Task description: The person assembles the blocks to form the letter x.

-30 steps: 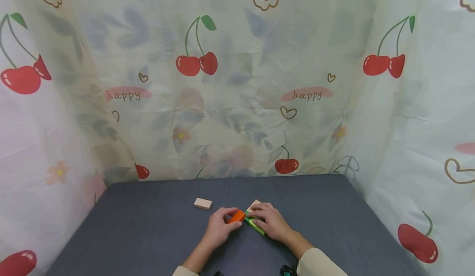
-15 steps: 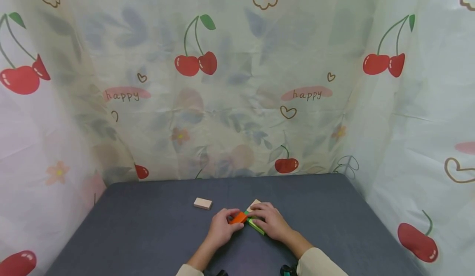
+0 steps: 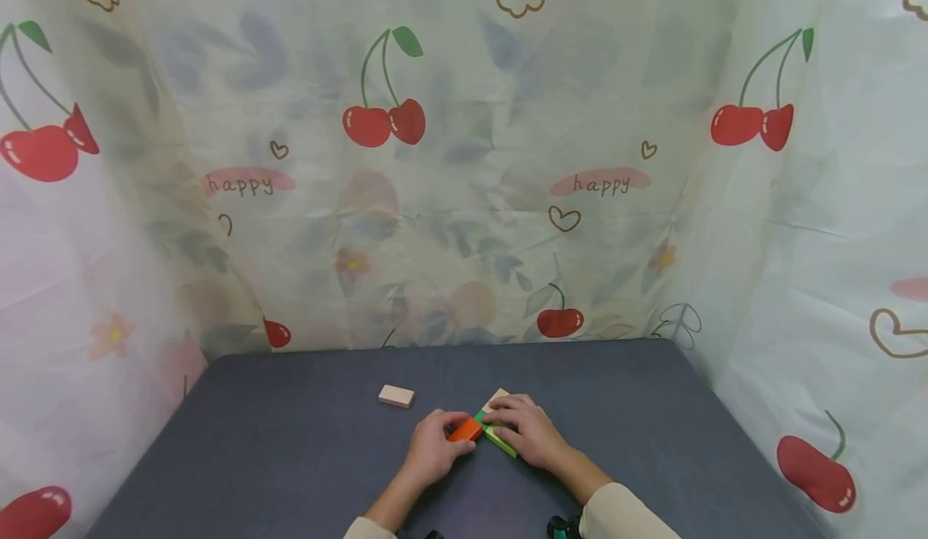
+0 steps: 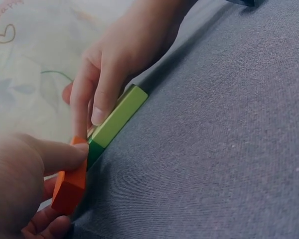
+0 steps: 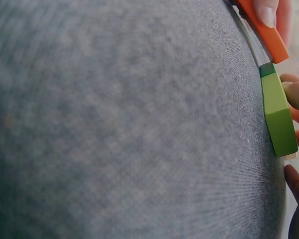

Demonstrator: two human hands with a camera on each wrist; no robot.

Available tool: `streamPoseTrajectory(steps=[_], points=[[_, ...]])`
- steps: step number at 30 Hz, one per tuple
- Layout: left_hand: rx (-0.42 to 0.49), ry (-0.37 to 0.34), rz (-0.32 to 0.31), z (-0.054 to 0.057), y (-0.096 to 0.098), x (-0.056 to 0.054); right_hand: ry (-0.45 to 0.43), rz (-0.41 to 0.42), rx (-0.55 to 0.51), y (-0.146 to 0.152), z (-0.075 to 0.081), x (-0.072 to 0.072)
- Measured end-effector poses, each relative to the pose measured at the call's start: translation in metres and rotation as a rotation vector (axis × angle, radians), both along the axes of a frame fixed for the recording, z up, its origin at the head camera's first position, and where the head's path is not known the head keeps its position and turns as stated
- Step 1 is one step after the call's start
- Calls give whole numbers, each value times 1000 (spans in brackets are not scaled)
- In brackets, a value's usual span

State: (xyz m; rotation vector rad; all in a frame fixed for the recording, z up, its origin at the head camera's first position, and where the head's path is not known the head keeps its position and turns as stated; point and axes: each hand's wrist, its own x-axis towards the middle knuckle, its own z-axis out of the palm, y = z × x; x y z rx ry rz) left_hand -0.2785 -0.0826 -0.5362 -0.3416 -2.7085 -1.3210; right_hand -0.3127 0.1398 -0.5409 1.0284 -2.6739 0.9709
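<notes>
My left hand [image 3: 432,446] pinches an orange block [image 3: 466,429] between thumb and fingers, its end close against a dark green block [image 4: 94,151]. In line with the dark green one lies a light green block [image 4: 120,115]. My right hand [image 3: 532,433] arches over these green blocks, thumb at the light green one and a fingertip near the joint with the orange block. Partly covered by the right fingers, a pale wooden block [image 3: 498,396] angles away behind, with a brighter green piece [image 3: 479,416] at its near end.
Another pale wooden block [image 3: 396,396] lies alone to the left on the dark grey cloth-covered table [image 3: 304,450]. A curtain [image 3: 464,160] printed with cherries hangs around the back and sides. A dark object [image 3: 561,528] sits by the right sleeve.
My left hand has shifted slightly right and toward me, bringing the orange block down close to the green blocks. My right hand has stayed nearly still.
</notes>
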Motion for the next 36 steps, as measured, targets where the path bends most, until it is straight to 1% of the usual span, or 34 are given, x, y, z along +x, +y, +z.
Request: streamPoseTrajectory(steps=[3, 8, 13, 18, 22, 27, 36], points=[[-31, 7, 14, 0, 1, 0, -5, 1, -1, 0, 0, 0], [-94, 38, 62, -2, 6, 2, -6, -3, 5, 0, -2, 0], [-139, 63, 103, -3, 11, 6, -4, -6, 3, 0, -3, 0], [-174, 73, 139, -3, 17, 6, 14, -6, 10, 0, -4, -1], [-192, 59, 161, 0, 21, 6, 13, -17, 12, 0, -4, -2], [-195, 30, 170, 1, 23, 6, -1, -18, 17, 0, -4, -2], [-194, 27, 169, 4, 24, 5, -2, -20, 6, -1, -3, -1]])
